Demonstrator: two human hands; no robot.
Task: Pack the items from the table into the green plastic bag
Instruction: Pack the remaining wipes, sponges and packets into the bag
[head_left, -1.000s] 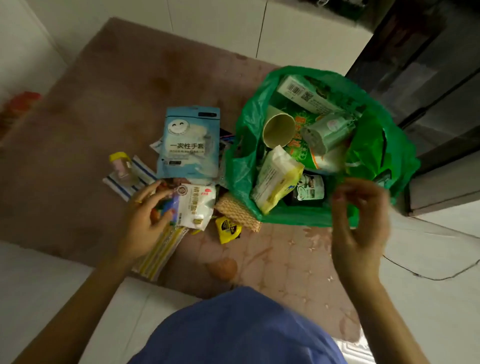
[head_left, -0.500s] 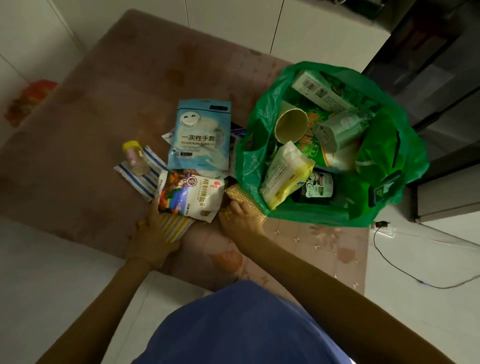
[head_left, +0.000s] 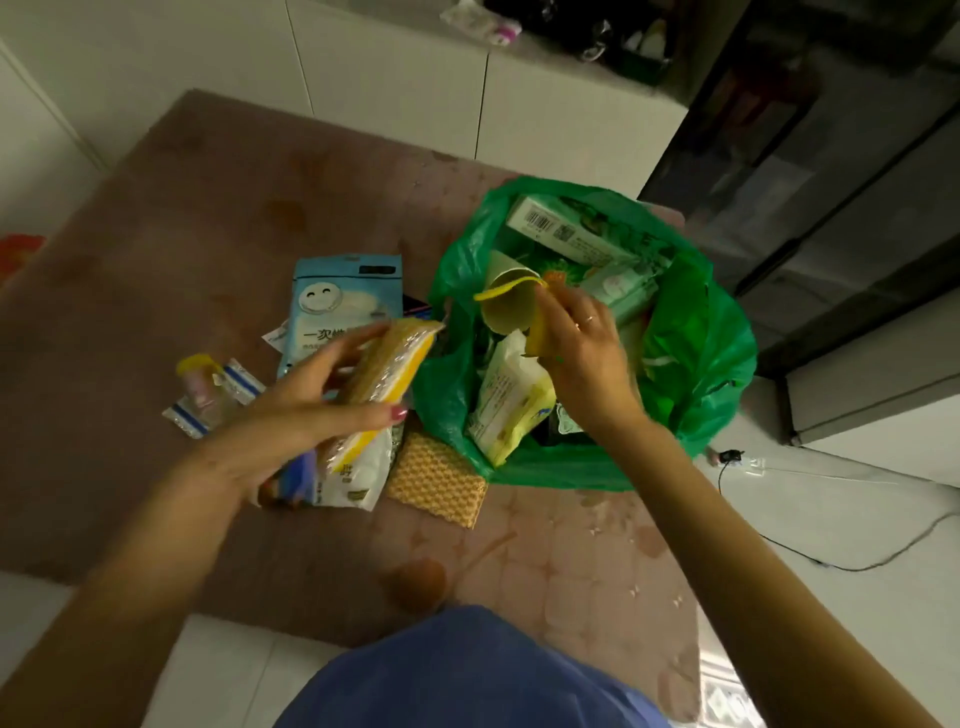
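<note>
**Yellow packet nears the bag mouth**

Yellow-edged and wrapped in clear film, the flat packet (head_left: 387, 374) sits clamped in the left hand (head_left: 311, 410), thumb over its near face. Its long axis runs from near-left up to far-right, and the far tip already points at the left rim of the green bag (head_left: 696, 332), just beside it. The coming move looks like a short slide to the right, tip first.

The right hand (head_left: 587, 353) is the nearer one to the opening: it hangs over the middle of the bag, its grip narrow on a small yellow piece (head_left: 506, 290) held above the paper cup (head_left: 506, 312). That hand, the cup and the white wipes pack (head_left: 511, 400) fill the left part of the mouth, so the packet may have to angle in behind them, or wait.

On the bench (head_left: 208, 218), a blue pouch (head_left: 345, 301), a small bottle (head_left: 200, 379) on striped sachets (head_left: 244, 376), a white packet (head_left: 358, 473) and a woven sponge (head_left: 439, 480) lie left of and near the bag, not yet packed.
</note>
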